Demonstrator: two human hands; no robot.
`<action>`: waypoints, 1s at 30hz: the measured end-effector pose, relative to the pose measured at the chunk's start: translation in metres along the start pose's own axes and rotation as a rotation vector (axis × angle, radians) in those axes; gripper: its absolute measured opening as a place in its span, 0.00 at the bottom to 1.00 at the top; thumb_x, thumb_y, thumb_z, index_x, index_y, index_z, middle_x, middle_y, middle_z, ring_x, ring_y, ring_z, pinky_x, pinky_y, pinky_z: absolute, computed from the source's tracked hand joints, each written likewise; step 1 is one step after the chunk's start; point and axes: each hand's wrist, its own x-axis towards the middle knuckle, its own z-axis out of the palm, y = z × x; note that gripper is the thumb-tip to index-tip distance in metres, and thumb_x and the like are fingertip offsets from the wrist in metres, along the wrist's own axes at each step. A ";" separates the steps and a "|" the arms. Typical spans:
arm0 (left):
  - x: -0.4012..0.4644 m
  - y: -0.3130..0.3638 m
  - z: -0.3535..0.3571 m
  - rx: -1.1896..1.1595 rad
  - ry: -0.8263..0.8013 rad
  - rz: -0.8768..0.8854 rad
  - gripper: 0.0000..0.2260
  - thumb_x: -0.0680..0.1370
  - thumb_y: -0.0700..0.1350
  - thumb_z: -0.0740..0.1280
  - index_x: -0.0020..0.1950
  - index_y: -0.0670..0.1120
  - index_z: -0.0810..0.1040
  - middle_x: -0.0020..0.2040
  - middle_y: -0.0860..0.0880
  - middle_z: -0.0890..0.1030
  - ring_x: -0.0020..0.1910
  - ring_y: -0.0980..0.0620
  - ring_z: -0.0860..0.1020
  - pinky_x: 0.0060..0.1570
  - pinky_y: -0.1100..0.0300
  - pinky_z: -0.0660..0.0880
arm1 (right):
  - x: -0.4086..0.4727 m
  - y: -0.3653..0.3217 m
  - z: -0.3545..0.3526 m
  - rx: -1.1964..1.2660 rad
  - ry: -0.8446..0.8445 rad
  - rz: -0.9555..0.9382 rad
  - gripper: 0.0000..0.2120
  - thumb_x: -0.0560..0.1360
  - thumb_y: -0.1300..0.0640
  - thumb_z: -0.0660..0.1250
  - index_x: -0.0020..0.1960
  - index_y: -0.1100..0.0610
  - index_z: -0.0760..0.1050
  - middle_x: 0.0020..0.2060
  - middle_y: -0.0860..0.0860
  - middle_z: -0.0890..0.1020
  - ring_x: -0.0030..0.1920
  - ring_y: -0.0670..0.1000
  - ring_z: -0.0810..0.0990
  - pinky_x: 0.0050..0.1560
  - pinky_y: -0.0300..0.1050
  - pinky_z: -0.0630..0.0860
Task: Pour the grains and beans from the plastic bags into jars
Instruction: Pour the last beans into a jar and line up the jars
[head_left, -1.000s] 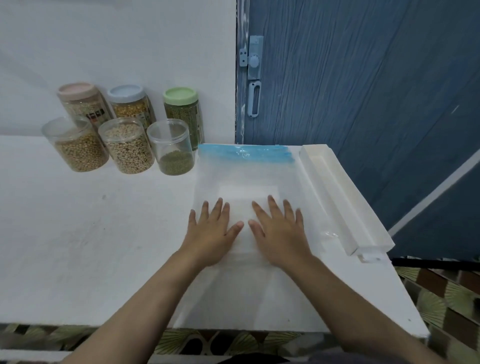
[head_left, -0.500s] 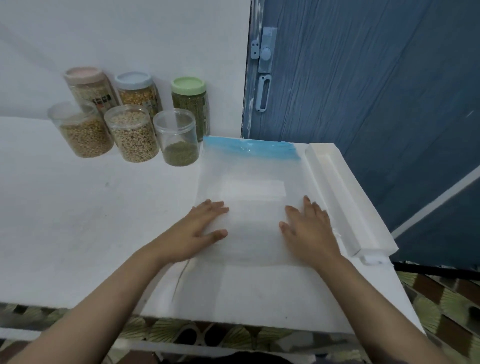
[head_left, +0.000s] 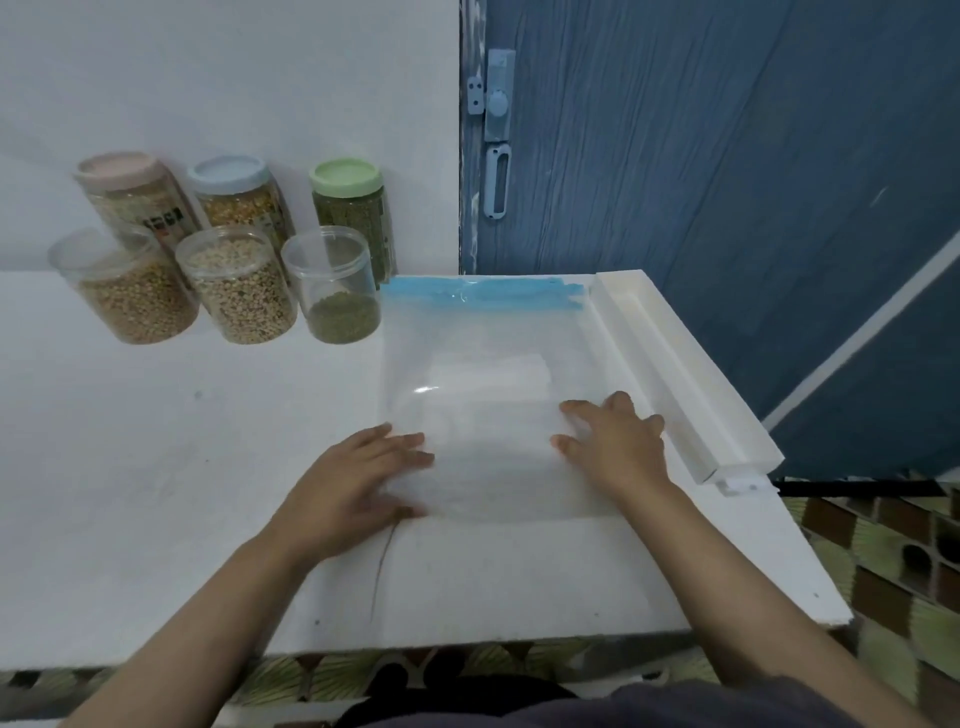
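Observation:
An empty clear plastic bag (head_left: 488, 358) with a blue zip strip at its far end lies flat on the white table (head_left: 156, 467). My left hand (head_left: 358, 483) presses flat on the bag's left edge. My right hand (head_left: 618, 447) lies flat on its right side, fingers spread. At the back left stand three open jars: one with tan beans (head_left: 127, 288), one with pale grains (head_left: 239, 291) and one with a little green mung beans (head_left: 335, 291). Behind them are three lidded jars with pink (head_left: 135, 192), blue (head_left: 239, 195) and green (head_left: 350, 208) lids.
A long white box (head_left: 680, 374) lies along the table's right edge beside the bag. A blue door (head_left: 727, 156) with a latch stands behind. The white wall is at the back left. Patterned floor shows below the table's front and right edges.
Both hands have slid apart from the bag's middle to its left and right sides, smoothing it flat. The bag stays in place.

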 end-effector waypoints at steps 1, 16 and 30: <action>0.000 0.000 0.000 0.038 0.044 0.005 0.23 0.73 0.62 0.65 0.64 0.54 0.80 0.67 0.56 0.78 0.68 0.50 0.74 0.67 0.58 0.70 | 0.000 -0.001 0.000 0.054 0.006 -0.006 0.20 0.79 0.43 0.65 0.70 0.41 0.71 0.64 0.51 0.68 0.61 0.62 0.69 0.54 0.47 0.70; 0.079 -0.029 -0.060 -0.849 0.244 -0.691 0.22 0.72 0.53 0.76 0.61 0.46 0.78 0.56 0.43 0.83 0.48 0.46 0.83 0.47 0.50 0.83 | -0.032 -0.001 -0.033 0.869 0.176 -0.337 0.46 0.63 0.22 0.65 0.76 0.29 0.51 0.68 0.22 0.64 0.69 0.32 0.65 0.64 0.27 0.62; 0.099 0.001 -0.052 -0.860 0.519 -0.386 0.35 0.79 0.35 0.67 0.72 0.66 0.55 0.70 0.47 0.68 0.60 0.48 0.76 0.59 0.53 0.76 | 0.050 -0.025 -0.044 0.735 0.394 -0.005 0.38 0.83 0.56 0.62 0.80 0.40 0.40 0.52 0.65 0.80 0.55 0.63 0.80 0.48 0.45 0.73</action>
